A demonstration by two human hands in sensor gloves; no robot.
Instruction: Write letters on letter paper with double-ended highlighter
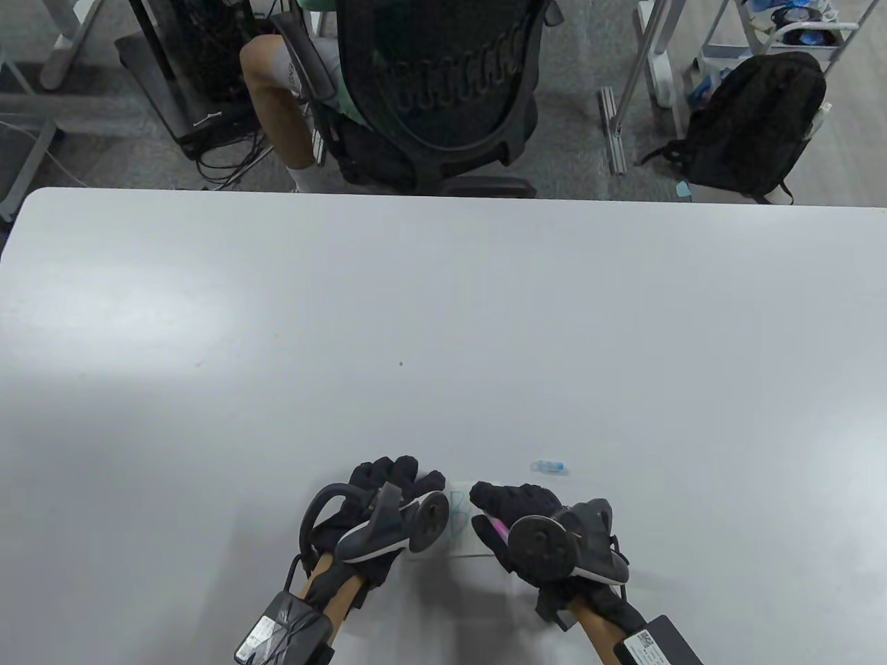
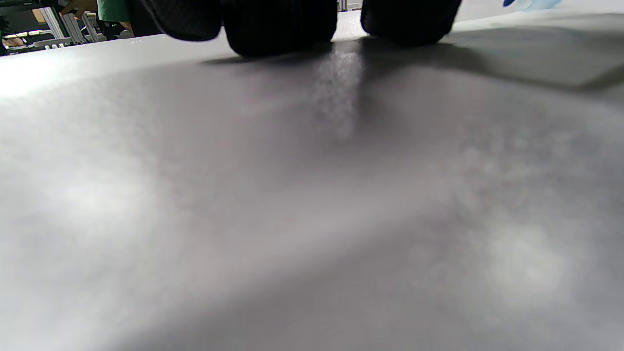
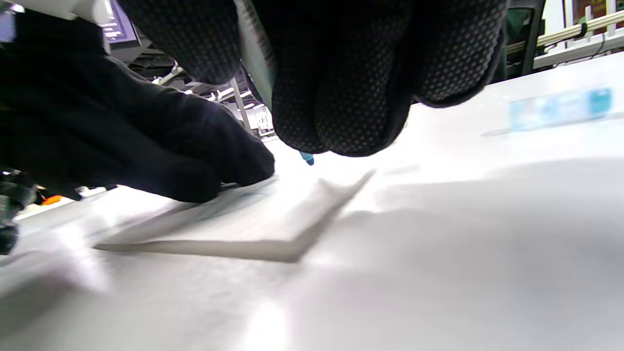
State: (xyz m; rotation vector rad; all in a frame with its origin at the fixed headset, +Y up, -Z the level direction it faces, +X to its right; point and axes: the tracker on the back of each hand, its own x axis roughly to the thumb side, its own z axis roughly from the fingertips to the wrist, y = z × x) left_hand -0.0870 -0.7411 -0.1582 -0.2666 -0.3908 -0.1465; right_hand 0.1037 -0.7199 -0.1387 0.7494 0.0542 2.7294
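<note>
A small white letter paper [image 1: 460, 532] lies near the table's front edge between my hands, with blue-green strokes on it. My left hand [image 1: 396, 483] rests its fingers on the paper's left edge, pressing it down; in the right wrist view that hand [image 3: 161, 151] lies on the sheet [image 3: 253, 226]. My right hand [image 1: 511, 503] grips the double-ended highlighter [image 1: 497, 528], whose pink rear end shows behind the fingers. Its blue tip [image 3: 307, 158] hovers at the paper's far corner; I cannot tell if it touches. In the left wrist view only the fingertips [image 2: 280, 27] on the table show.
A clear blue highlighter cap [image 1: 551, 467] lies on the white table [image 1: 443, 332] just beyond my right hand. Past the far edge a person sits in a black mesh office chair [image 1: 443, 83]. A black backpack [image 1: 755, 125] stands on the floor at the right.
</note>
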